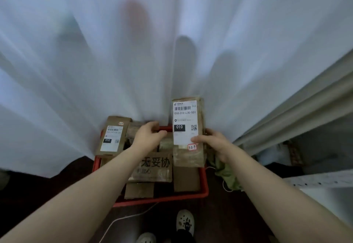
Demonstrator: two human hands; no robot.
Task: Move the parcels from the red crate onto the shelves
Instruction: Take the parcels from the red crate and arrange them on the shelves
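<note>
The red crate (204, 181) sits on the dark floor, filled with several brown cardboard parcels. My right hand (212, 143) grips an upright parcel (188, 128) with a white shipping label, raised above the crate's right side. My left hand (149, 133) reaches over the far part of the crate, fingers curled on a parcel (134, 128) there. Another labelled parcel (113, 135) leans at the crate's left rear corner. A flat parcel with printed characters (152, 168) lies in the middle.
A white curtain (133, 61) hangs right behind the crate. White shelf edges (315, 182) run along the right side. A green cloth (227, 175) and a white cable (122, 220) lie on the floor. My shoes (184, 219) stand near the crate.
</note>
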